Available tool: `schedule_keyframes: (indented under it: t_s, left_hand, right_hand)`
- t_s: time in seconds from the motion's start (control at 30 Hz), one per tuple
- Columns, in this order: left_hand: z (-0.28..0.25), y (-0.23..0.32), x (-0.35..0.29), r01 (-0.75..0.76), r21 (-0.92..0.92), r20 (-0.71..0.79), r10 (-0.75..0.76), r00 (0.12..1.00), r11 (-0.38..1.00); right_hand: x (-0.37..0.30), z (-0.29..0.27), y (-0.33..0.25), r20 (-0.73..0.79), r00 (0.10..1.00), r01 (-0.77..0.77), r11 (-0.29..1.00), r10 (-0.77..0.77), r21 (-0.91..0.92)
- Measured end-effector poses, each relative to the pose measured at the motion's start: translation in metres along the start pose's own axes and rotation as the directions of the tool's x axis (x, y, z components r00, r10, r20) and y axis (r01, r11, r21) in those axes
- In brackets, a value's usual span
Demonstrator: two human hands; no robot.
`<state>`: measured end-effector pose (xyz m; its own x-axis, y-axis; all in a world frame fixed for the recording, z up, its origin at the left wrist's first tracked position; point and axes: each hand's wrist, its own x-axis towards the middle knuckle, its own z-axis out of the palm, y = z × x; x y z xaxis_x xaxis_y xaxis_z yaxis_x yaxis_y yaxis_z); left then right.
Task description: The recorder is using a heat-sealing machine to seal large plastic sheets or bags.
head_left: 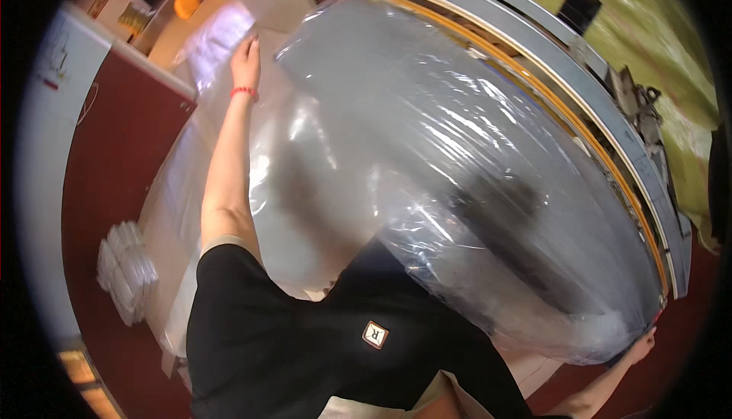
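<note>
Plastic sheeting (457, 137), clear and wrinkled, is lying along the near side of the metal rail (518, 26) and spreading from there towards the person. The left hand (245, 64) is sitting well to the left of the rail's far end, its fingers curling inward, though I cannot tell whether that grip is pinching any film. The right hand (643, 346) is resting just below the rail's near end, beside the sheeting's corner; how far open its grip is, and what it is holding, I cannot tell. Green plastic (648, 30) is lying beyond the rail, while a stack of folded plastic (126, 272) is sitting well left of it. Judging by the wide-apart arms, the person is probably straightening the sheeting along the rail; the next move is likely calling for a secure hold at both ends and an even pull.
</note>
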<state>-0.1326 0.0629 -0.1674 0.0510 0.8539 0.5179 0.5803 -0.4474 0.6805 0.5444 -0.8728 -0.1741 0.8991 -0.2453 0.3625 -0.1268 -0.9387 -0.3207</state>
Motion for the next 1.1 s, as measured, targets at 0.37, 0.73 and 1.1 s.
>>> schedule_keyframes:
  t_s: [0.37, 0.73, 1.1]
  left_hand:
    - [-0.069, -0.157, -0.191, 0.02, 0.698, 0.344, -0.36, 0.867, 0.716]
    - [-0.073, -0.127, -0.147, 0.003, 0.238, 0.153, -0.041, 0.987, 0.971]
    - [-0.077, -0.179, -0.19, 0.051, 0.677, 0.27, -0.312, 0.911, 0.734]
  right_hand:
    - [-0.029, -0.008, -0.186, -0.121, 0.773, 0.629, 0.725, -0.623, 0.283]
    - [-0.257, -0.054, -0.437, -0.198, 0.393, 0.763, 0.198, -0.898, 0.616]
    - [-0.349, -0.105, -0.469, -0.15, 0.088, 0.845, -0.006, -0.985, 0.534]
